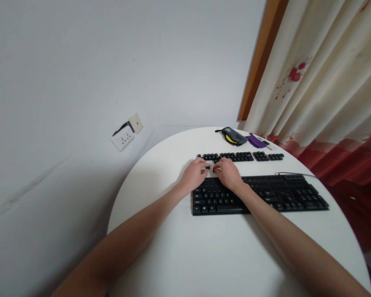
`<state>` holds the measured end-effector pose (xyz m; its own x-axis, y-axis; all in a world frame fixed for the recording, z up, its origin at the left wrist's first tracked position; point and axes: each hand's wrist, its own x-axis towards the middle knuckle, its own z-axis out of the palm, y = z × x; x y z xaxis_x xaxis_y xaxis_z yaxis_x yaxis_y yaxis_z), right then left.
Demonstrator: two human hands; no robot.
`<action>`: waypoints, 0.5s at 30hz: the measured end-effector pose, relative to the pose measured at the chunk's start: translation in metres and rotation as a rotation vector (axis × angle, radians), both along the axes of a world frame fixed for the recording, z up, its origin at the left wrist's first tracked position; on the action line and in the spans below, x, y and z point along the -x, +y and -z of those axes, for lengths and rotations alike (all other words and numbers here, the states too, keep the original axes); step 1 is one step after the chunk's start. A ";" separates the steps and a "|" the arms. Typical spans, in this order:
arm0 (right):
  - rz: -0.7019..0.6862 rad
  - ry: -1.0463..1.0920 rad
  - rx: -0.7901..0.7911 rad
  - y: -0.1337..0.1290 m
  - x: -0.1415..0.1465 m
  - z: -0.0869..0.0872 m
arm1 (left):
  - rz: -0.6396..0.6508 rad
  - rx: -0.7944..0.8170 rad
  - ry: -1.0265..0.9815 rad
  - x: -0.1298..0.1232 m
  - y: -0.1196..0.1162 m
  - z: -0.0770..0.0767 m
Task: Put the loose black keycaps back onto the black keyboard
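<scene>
A black computer keyboard lies on the white round table, its left end below my hands. Behind it, loose black keycaps stand in a row. My left hand is just past the keyboard's upper left corner, thumb and fingers closed on a small black piece that looks like a keycap. Close beside it, my right hand reaches over the keyboard's back edge. Its fingers are pinched around a small dark piece, too small to name surely. The wrist and forearm cover part of the keys.
At the back of the table lie a dark pouch with a yellow patch and a purple cloth-like item. A thin black cable runs behind the keyboard. The wall with a socket rises at left; a curtain hangs at right.
</scene>
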<state>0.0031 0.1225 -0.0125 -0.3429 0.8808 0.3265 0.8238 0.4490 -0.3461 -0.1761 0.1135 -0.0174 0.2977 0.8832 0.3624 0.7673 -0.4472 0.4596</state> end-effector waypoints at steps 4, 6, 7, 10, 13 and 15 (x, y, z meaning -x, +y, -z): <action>-0.042 0.039 0.075 0.000 -0.001 0.000 | 0.048 0.028 -0.050 0.000 0.002 0.003; -0.043 0.057 0.084 -0.002 -0.001 -0.003 | 0.038 0.041 -0.045 0.000 0.001 0.003; -0.042 0.071 0.074 -0.004 -0.002 -0.004 | 0.029 0.043 -0.041 0.000 0.000 0.002; -0.076 0.130 0.006 -0.014 -0.006 -0.008 | 0.003 0.046 -0.017 0.001 -0.002 -0.001; -0.140 0.199 -0.054 -0.026 -0.011 -0.009 | -0.025 0.062 0.013 0.000 -0.003 -0.004; -0.159 0.235 -0.069 -0.031 -0.013 -0.007 | -0.043 0.073 0.023 0.000 -0.003 -0.005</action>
<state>0.0166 0.0915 -0.0056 -0.3826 0.7953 0.4703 0.6424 0.5948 -0.4833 -0.1762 0.1101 -0.0128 0.2661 0.9194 0.2896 0.7962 -0.3790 0.4717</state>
